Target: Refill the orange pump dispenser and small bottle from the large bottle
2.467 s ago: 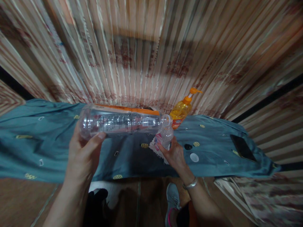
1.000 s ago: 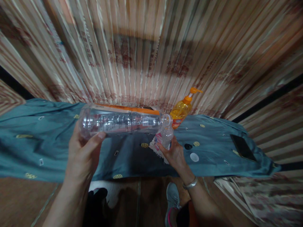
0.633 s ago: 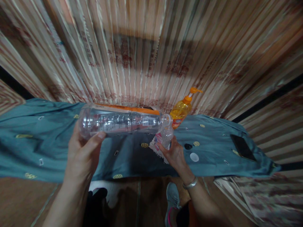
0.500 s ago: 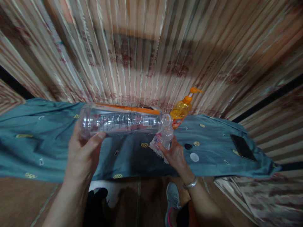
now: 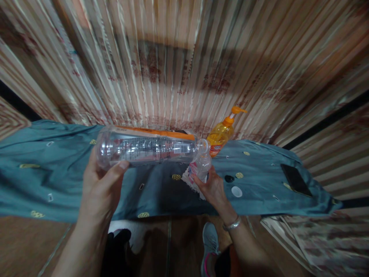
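My left hand (image 5: 103, 181) is closed round the base end of a large clear plastic bottle (image 5: 144, 150), which lies almost level in the air and has an orange-edged label. The bottle's neck points right and meets the mouth of a small clear plastic bottle (image 5: 203, 162). Around that small bottle, which has a pink and white label and leans a little, the fingers of my right hand (image 5: 211, 186) are wrapped. Under it, a crumpled pale cloth (image 5: 188, 180) rests on the table. Whether liquid passes between the two mouths I cannot tell.
Behind the small bottle stands an orange pump bottle (image 5: 220, 136). On the teal tablecloth (image 5: 161, 196), to the right, lie a black cap (image 5: 229, 179), a white round lid (image 5: 236, 191) and a dark phone (image 5: 296, 179). A pleated curtain (image 5: 173, 69) hangs behind.
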A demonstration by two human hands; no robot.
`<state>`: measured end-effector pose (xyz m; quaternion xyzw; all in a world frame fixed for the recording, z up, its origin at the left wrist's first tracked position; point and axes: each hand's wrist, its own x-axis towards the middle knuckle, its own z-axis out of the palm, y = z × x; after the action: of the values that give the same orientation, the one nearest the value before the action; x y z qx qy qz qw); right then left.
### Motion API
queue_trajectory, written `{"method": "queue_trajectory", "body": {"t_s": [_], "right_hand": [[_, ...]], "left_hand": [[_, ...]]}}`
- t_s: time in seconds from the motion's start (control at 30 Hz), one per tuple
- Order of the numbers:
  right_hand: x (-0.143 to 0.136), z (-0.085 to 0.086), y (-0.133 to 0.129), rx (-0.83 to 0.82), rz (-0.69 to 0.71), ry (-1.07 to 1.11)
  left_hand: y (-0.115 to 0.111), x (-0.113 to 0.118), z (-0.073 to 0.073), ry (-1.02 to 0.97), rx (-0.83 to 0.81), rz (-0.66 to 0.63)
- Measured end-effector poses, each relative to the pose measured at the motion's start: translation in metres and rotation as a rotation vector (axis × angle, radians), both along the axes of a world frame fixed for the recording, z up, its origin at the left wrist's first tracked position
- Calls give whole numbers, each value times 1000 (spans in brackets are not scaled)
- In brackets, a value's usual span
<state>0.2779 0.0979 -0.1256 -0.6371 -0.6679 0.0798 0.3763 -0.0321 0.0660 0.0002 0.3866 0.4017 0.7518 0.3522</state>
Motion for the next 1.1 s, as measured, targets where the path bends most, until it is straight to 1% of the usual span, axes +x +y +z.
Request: {"method": "queue_trajectory", "body": {"t_s": [0.13,0.3,0.4,0.87,1.1], "right_hand": [[1,0,0,-26,12,-7],[1,-6,1,26,2,-35],[2,-7,1,20,0,-40],[2,-2,1,6,32,7],[0,-4,2,30,8,-14]], "left_hand": [[1,1,0,-15,-3,20],[1,1,0,-23,-10,21],[1,-1,-1,-6,-2,4],[0,-2,-3,-1,0,5],[1,-4,-4,9,9,-11]]}}
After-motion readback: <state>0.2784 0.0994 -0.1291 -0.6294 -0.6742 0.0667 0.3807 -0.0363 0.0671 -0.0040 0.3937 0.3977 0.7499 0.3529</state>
